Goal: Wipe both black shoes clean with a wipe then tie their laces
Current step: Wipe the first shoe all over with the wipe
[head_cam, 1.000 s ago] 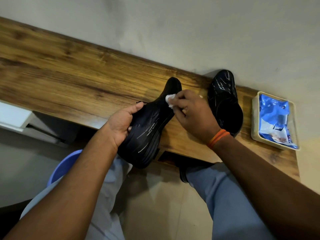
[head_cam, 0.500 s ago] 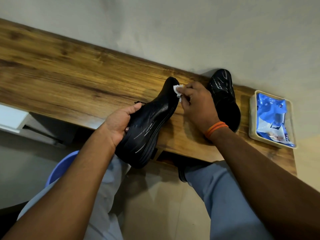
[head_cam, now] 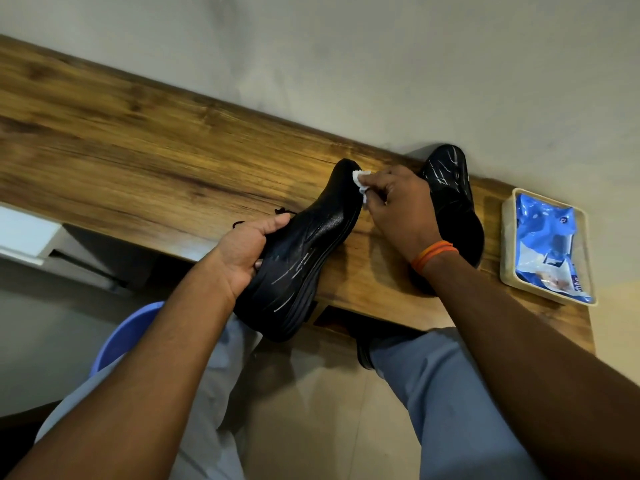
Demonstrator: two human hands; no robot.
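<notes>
My left hand (head_cam: 242,252) grips a black shoe (head_cam: 304,251) around its middle, tilted on its side over the front edge of the wooden shelf (head_cam: 138,161), toe pointing away. A dark lace end (head_cam: 277,212) pokes out above my thumb. My right hand (head_cam: 398,206) pinches a small white wipe (head_cam: 360,180) and presses it against the shoe's toe. The second black shoe (head_cam: 450,188) lies on the shelf behind my right hand, partly hidden by my wrist.
A cream tray (head_cam: 507,237) holding a blue wipe packet (head_cam: 543,237) sits at the shelf's right end. A wall rises right behind the shelf. My knees in light trousers and a blue plastic stool (head_cam: 128,334) are below.
My right hand has slid the wipe along the shoe from its upper side toward the toe tip. My left hand keeps the same hold on the shoe.
</notes>
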